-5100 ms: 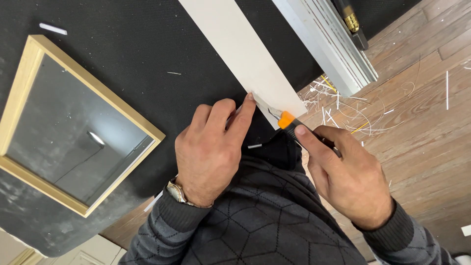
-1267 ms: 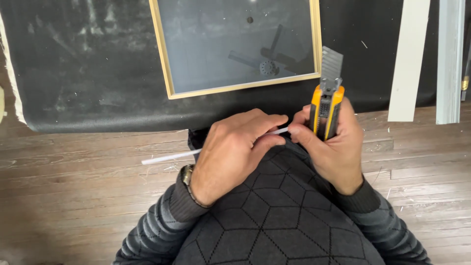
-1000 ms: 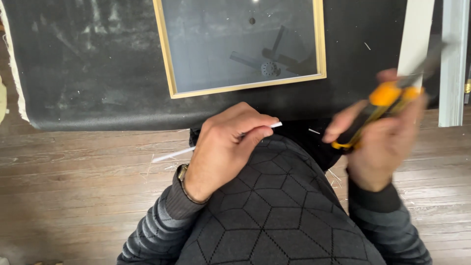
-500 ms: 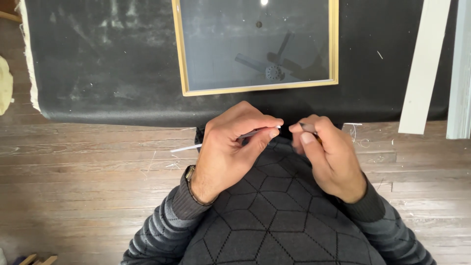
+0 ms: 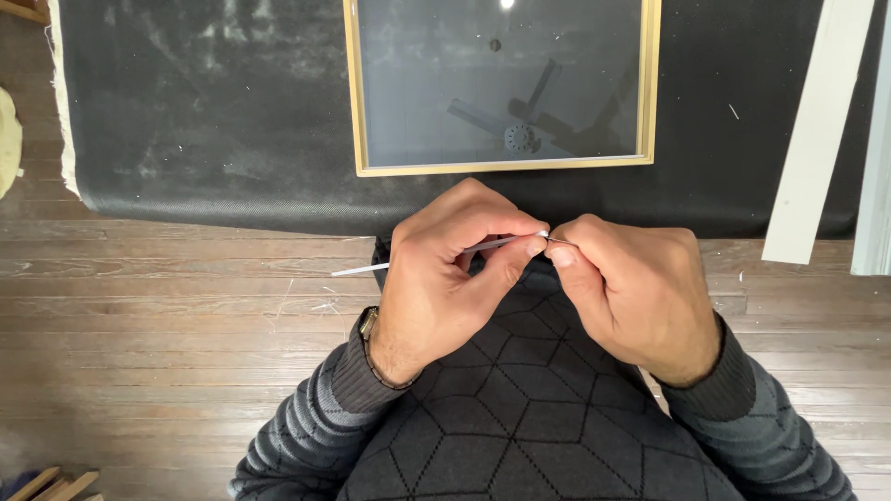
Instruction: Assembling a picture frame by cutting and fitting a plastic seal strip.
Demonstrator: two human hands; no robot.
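Holding a thin white strip [image 5: 436, 253] close to the body, the left hand [image 5: 445, 269] has its grip pinched on the strip near its right end. The right hand [image 5: 631, 288] meets it there, fingertips pressed to that same end; its grip looks pinched on the tip, though the pinch is too small to see well. A second ago the right hand held an orange knife. Now the knife is gone from view, and both hands work on the strip by touch, so the cutting seems over for now. The strip lies almost flat, long way left to right, its free end poking out left over the wood floor [image 5: 167, 371]. Farther off lies a black mat [image 5: 204, 121] with a gold frame [image 5: 506, 168] on it, and a pale board [image 5: 817, 130] at the right.
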